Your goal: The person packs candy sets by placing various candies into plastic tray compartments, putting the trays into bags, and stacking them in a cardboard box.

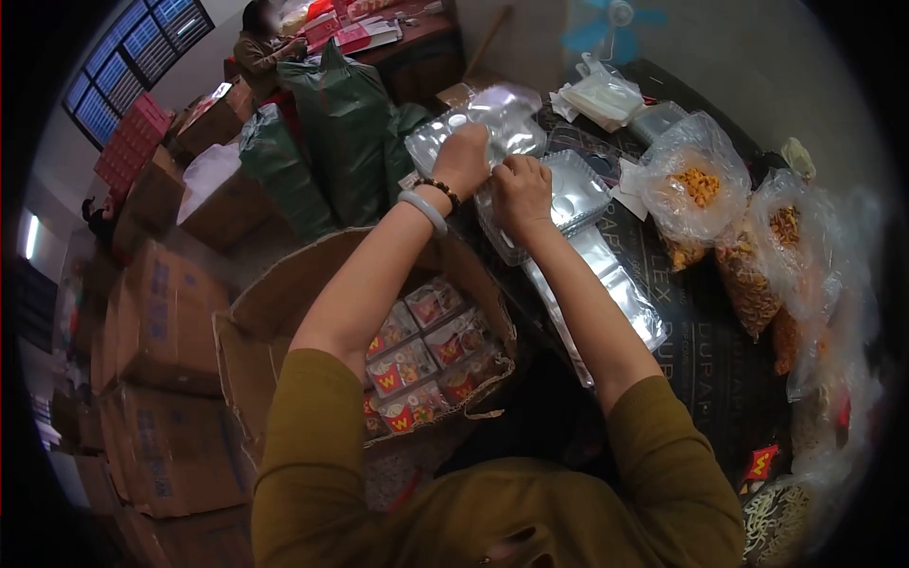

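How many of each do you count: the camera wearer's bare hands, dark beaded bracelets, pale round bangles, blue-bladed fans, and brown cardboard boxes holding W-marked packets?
Bare left hand and bare right hand: 2
Dark beaded bracelet: 1
Pale round bangle: 1
Blue-bladed fan: 1
Brown cardboard box holding W-marked packets: 1
Total: 6

Shiny, clear plastic trays (pixel 579 191) are stacked on the dark surface (pixel 705 327); beside them, more clear plastic packaging (pixel 516 112) is heaped, partly hidden.

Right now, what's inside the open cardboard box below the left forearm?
Clear packs with red, W-marked pieces lie in the cardboard box. The left forearm hides part of it; anything beneath the visible packs is covered.
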The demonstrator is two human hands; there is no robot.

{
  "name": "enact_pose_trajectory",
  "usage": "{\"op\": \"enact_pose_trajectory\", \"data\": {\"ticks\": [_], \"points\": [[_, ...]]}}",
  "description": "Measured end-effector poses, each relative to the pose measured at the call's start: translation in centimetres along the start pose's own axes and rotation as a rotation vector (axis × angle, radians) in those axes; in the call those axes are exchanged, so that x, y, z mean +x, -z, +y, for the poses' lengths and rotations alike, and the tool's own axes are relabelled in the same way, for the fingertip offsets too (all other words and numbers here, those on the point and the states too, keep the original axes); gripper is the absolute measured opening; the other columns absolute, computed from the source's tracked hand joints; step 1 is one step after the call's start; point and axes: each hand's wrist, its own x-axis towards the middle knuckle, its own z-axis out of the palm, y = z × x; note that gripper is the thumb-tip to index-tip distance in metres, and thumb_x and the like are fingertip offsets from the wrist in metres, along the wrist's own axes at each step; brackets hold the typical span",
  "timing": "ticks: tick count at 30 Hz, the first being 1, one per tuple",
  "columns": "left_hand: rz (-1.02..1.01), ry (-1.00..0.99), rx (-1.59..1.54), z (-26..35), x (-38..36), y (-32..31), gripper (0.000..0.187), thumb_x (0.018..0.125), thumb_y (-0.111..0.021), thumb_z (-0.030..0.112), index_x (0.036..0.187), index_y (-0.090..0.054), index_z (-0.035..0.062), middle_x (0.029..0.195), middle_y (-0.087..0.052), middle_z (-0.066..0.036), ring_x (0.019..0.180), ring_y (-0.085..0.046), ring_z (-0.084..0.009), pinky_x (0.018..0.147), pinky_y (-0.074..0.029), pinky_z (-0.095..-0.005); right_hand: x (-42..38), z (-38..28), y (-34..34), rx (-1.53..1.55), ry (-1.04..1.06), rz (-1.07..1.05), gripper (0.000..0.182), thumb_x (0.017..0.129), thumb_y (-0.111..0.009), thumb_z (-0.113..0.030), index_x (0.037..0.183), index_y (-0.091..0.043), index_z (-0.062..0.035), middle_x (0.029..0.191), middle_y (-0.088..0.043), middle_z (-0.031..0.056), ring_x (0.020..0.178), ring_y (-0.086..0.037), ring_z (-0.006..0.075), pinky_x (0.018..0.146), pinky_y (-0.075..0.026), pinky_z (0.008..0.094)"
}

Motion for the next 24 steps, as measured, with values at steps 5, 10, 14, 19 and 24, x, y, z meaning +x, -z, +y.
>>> {"op": "enact_pose_trajectory", "data": {"ticks": [5,10,14,19,24], "points": [[0.056,0.172,-0.239,1.5,2.8,7.6,0.008,0.087,-0.059,0.007,0.089,-0.06,-0.0013,0.088,-0.067,-0.015,0.077,-0.065,-0.0263,0.068,-0.051,-0.0334,0.1,0.6,0.7,0.286,-0.142,0.071,0.016,0.082,-0.059,-0.018,0.093,-0.067,-0.008,0.098,-0.064,0.0077,0.092,-0.059,0.0235,0.08,-0.042,0.0351],[-0.119,0.633,-1.41,5.2,-2.8,10.1,0.013,0.095,-0.053,0.007,0.103,-0.056,-0.002,0.093,-0.065,-0.009,0.079,-0.063,-0.0128,0.075,-0.055,-0.0274,-0.2,1.1,8.2,1.711,-1.046,-0.074,0.037,0.1,-0.047,-0.033,0.114,-0.061,-0.0017,0.098,-0.065,0.0071,0.086,-0.061,0.0156,0.076,-0.048,0.0295],[-0.254,0.8,-1.66,6.9,-7.6,7.6,0.015,0.095,-0.053,0.009,0.105,-0.055,-0.0012,0.105,-0.064,-0.015,0.093,-0.065,-0.0203,0.08,-0.055,-0.0313,-5.5,2.0,15.7,1.783,-0.942,-0.013,0.017,0.094,-0.058,-0.017,0.103,-0.06,-0.0025,0.087,-0.062,0.003,0.081,-0.057,0.0094,0.073,-0.047,0.0245],[0.023,0.182,-0.828,18.6,-9.6,5.8,0.04,0.092,-0.059,0.011,0.131,-0.05,0.0058,0.132,-0.053,-0.012,0.123,-0.05,-0.027,0.103,-0.038,-0.0385,-9.1,-0.6,24.1,1.575,-0.791,0.046,0.005,0.089,-0.063,-0.006,0.09,-0.064,-0.002,0.086,-0.058,0.0009,0.087,-0.052,0.0095,0.082,-0.039,0.0232],[0.082,0.189,-1.289,29.9,-12.9,2.0,0.048,0.096,-0.053,0.008,0.141,-0.038,0.0005,0.131,-0.05,-0.01,0.12,-0.049,-0.0167,0.099,-0.041,-0.0299,-12.1,-1.4,28.4,1.349,-0.608,0.184,0.005,0.086,-0.067,-0.005,0.086,-0.07,-0.0007,0.106,-0.049,0.0015,0.101,-0.047,0.0118,0.091,-0.039,0.0249]]}}
